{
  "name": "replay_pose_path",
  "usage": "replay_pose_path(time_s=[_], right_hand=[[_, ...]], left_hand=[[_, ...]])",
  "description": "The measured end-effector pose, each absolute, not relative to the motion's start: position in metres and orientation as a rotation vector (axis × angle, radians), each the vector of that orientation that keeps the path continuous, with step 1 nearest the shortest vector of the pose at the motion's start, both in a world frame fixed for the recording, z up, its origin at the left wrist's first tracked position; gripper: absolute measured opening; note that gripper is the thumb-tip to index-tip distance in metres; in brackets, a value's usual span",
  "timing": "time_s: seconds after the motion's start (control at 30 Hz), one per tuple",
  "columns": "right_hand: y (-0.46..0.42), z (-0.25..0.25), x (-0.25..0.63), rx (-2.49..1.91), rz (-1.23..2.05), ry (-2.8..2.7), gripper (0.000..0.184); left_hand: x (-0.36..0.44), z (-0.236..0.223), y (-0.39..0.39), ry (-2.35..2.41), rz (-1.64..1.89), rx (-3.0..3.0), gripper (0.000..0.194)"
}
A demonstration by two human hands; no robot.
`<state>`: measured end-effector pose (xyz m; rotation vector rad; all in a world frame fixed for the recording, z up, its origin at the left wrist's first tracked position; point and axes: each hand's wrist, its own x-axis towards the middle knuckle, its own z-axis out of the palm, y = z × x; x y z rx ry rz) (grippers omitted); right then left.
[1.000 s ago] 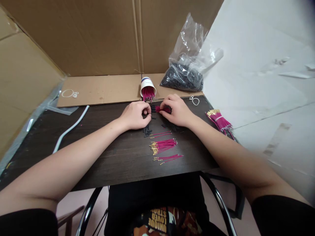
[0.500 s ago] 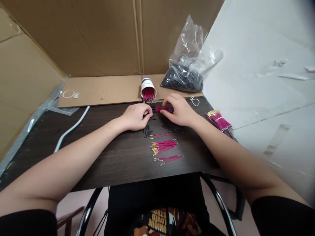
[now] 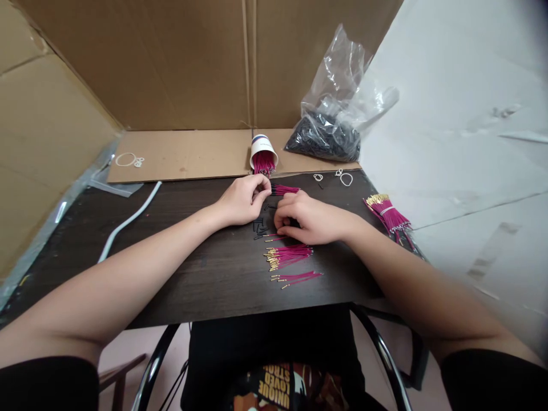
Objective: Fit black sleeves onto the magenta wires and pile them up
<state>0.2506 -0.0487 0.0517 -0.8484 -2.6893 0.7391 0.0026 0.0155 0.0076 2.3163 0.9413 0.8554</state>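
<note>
My left hand (image 3: 245, 200) is closed in a pinch below the paper cup's mouth; whatever its fingertips hold is too small or hidden to make out. Just right of those fingertips lies a row of magenta wires (image 3: 286, 189) with black ends. My right hand (image 3: 311, 219) rests lower on the table, fingers curled and closed, its fingertips at a magenta wire (image 3: 274, 238) with a gold tip. Anything inside that grip is hidden. Short black sleeves (image 3: 259, 226) lie loose between the hands. Nearer me is a pile of magenta wires with gold terminals (image 3: 291, 254).
A tipped paper cup (image 3: 262, 149) full of magenta wires lies at the back. Beside it stands a clear bag of black sleeves (image 3: 325, 134). A banded wire bundle (image 3: 389, 212) sits at the right edge, a pale tube (image 3: 131, 220) at left. Rubber bands (image 3: 345, 178) lie behind.
My right hand has moved from the black-ended wires down toward me, over the loose wires and sleeves. My left hand stays pinched near the same spot. A small band now shows behind my right hand.
</note>
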Motion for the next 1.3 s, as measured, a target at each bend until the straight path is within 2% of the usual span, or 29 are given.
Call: replay_pose_path(time_s=[0.33,0.57,0.77,0.97,1.3], right_hand=[[-0.064,0.056,0.240,-0.870,0.562,-2.872,0.019],[-0.062,0.053,0.244,-0.923,0.507,-2.756,0.016],[-0.047,0.064,0.263,-0.881,0.628,-2.519,0.008],[-0.036,0.061,0.274,-0.898,0.518,-2.491,0.014],[-0.027,0.048,0.274,-1.040,0.428,-2.249,0.011]], left_hand=[[0.006,0.007,0.014,0.916,0.855,2.251,0.008],[0.004,0.009,0.013,0.915,0.863,2.293,0.025],[0.004,0.009,0.015,0.984,0.867,2.233,0.019],[0.005,0.011,0.017,0.966,0.860,2.116,0.015],[0.005,0.011,0.017,0.931,0.844,2.068,0.017]])
